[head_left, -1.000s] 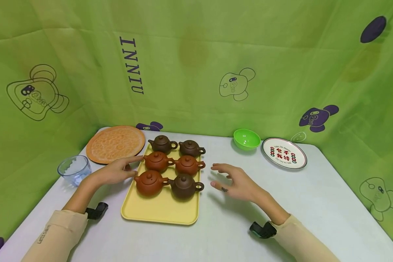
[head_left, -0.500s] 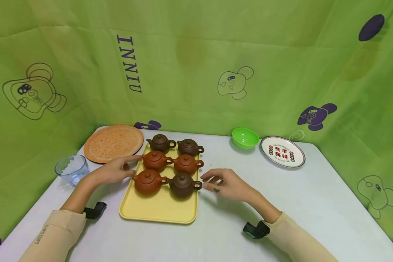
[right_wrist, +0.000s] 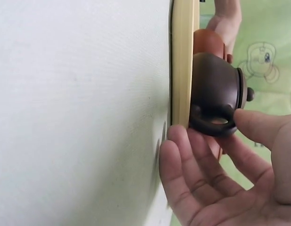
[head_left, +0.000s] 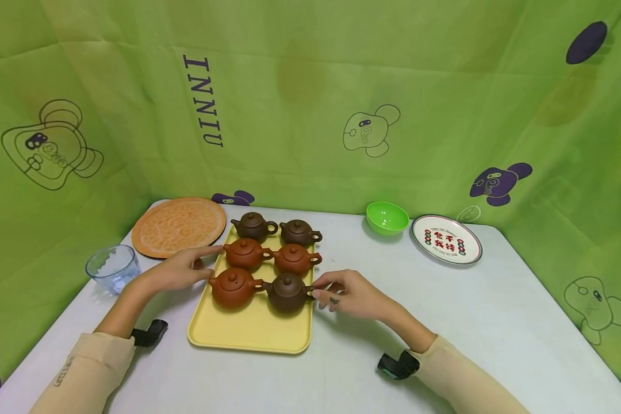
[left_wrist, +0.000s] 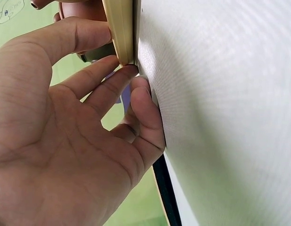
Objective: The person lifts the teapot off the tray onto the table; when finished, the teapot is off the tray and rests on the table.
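A yellow tray (head_left: 248, 334) carries several small clay teapots in two columns, some reddish brown and some dark brown. At its front right stands a dark brown teapot (head_left: 287, 296), its handle (right_wrist: 213, 126) pointing right. My right hand (head_left: 356, 296) pinches that handle between thumb and index finger, the other fingertips at the tray's side. On the left, my left hand (head_left: 178, 270) touches the tray's edge with loosely extended fingers; in the left wrist view its thumb (left_wrist: 88, 34) lies against the rim. A reddish teapot (head_left: 233, 289) sits closest to that thumb.
Behind my left forearm lie a round orange mat (head_left: 180, 226) and a clear blue glass bowl (head_left: 115, 269). A green bowl (head_left: 387, 218) and a white plate with red lettering (head_left: 447, 240) stand at the back right. Green cloth (head_left: 290, 115) walls the table in.
My right hand has moved left from open space beside the tray to the dark teapot's handle, and its thumb and index finger have closed there. The left hand stays at the tray.
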Motion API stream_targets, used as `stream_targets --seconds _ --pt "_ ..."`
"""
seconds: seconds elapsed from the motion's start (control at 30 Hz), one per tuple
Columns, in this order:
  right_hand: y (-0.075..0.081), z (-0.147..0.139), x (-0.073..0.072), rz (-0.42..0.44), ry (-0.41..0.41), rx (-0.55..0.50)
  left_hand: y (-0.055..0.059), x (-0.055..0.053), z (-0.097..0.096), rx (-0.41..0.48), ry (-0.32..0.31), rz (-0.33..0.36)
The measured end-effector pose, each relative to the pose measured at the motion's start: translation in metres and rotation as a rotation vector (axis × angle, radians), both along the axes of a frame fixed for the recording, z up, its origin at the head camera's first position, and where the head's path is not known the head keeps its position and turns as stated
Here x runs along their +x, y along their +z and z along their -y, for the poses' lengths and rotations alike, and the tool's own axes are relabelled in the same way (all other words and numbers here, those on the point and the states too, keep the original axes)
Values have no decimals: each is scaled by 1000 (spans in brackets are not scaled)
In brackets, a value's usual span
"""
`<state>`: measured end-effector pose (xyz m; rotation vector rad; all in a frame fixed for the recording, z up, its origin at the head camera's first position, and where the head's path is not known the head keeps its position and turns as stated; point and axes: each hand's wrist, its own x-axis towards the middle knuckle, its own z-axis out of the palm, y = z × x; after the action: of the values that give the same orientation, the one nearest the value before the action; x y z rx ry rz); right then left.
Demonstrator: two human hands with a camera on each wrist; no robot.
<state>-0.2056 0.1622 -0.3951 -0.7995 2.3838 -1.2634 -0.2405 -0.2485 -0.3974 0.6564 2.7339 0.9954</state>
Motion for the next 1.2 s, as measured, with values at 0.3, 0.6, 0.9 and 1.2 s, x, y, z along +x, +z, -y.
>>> stream_targets --seconds 0.3,0.6,0.9,1.2 --pt "0 -1 0 49 21 -1 -1 -1 1 -8 11 22" --pt "0 -1 -2 89 33 -26 -1 0 1 9 7 26" --pt "-4 -3 -2 78 12 -54 -2 -1 1 -20 36 49" --pt "-6 -3 -2 77 16 -84 -2 0 1 9 21 30"
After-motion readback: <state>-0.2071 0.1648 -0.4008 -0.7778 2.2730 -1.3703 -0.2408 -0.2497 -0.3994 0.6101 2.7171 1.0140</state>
